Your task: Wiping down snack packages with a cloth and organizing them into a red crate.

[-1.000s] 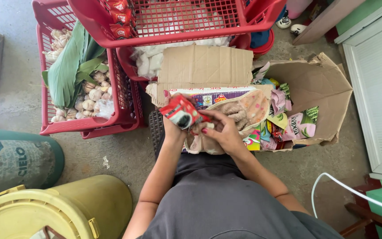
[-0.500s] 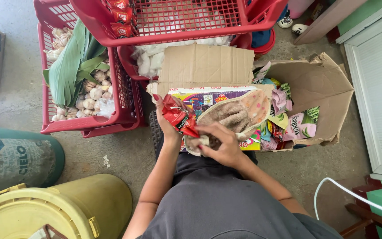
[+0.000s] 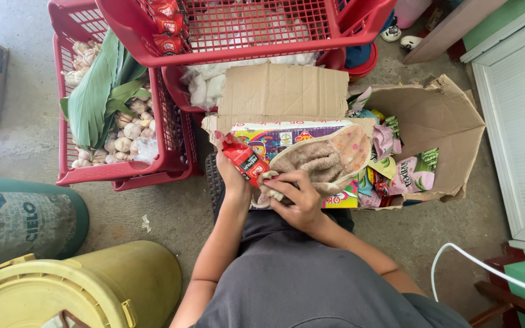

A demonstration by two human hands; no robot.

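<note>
Both hands have shifted since a second ago: the left hand (image 3: 233,176) has swung its red sachet (image 3: 245,161) from a flat, raised position to a steep tilt at about 10 o'clock of the right hand (image 3: 296,197), and the right hand has slid from 3 o'clock of the sachet down to its lower end. Everything else lies as it did.

At 12 o'clock a big red basket (image 3: 244,51) sits propped over another red basket (image 3: 123,170) at 10 o'clock, which holds garlic bulbs (image 3: 126,130) under long green leaves (image 3: 95,91). A yellow bin (image 3: 92,285) stands at 8 o'clock, with a green drum (image 3: 25,218) just beside it at 9 o'clock. From 12 to 3 o'clock an opened cardboard box (image 3: 432,121) lies on the floor, one flap (image 3: 284,91) folded up, with colourful snack packets (image 3: 411,173) spilling at 3 o'clock. A bright printed carton (image 3: 274,136) lies across the box, and a fuzzy brown slipper (image 3: 323,161) rests on it, touching the right hand.

The left hand's grip is curled around the sachet, thumb behind it. The right hand's grip is pressed together, pinching the sachet's lower corner with red-nailed fingertips (image 3: 274,180). The sachet is held above the carton's near edge, between both hands.
</note>
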